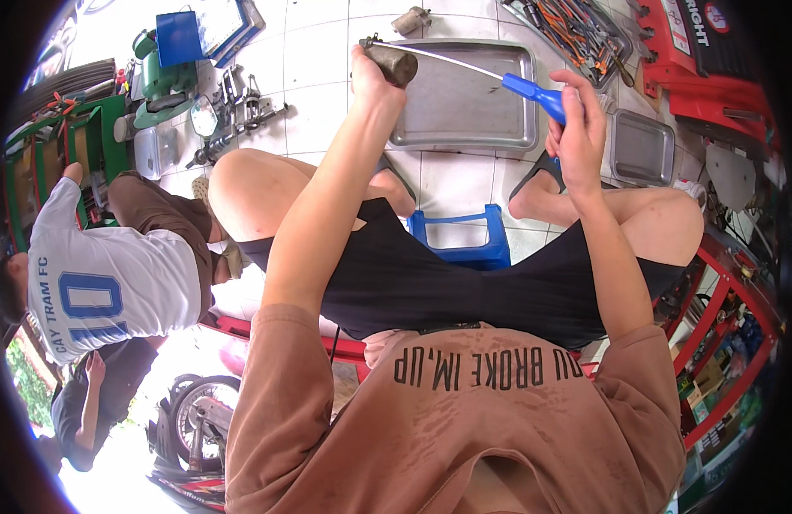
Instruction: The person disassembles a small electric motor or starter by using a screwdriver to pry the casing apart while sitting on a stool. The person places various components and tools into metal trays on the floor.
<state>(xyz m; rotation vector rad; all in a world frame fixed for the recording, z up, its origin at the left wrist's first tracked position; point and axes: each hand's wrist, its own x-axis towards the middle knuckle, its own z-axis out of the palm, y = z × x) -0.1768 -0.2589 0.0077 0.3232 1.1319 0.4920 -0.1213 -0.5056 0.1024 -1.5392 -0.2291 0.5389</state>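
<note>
My left hand grips a small dark metal cylinder part, held up over a large steel tray on the tiled floor. My right hand is closed around the blue handle of a screwdriver. Its thin shaft runs left across the tray and its tip meets the end of the cylinder part. I sit with both knees raised, and a blue plastic stool shows between my legs.
A smaller steel tray lies at the right, a tray of hand tools beyond it. Red metal racks stand along the right. At the left another person in a white shirt crouches by green machine parts. A motorcycle wheel shows at lower left.
</note>
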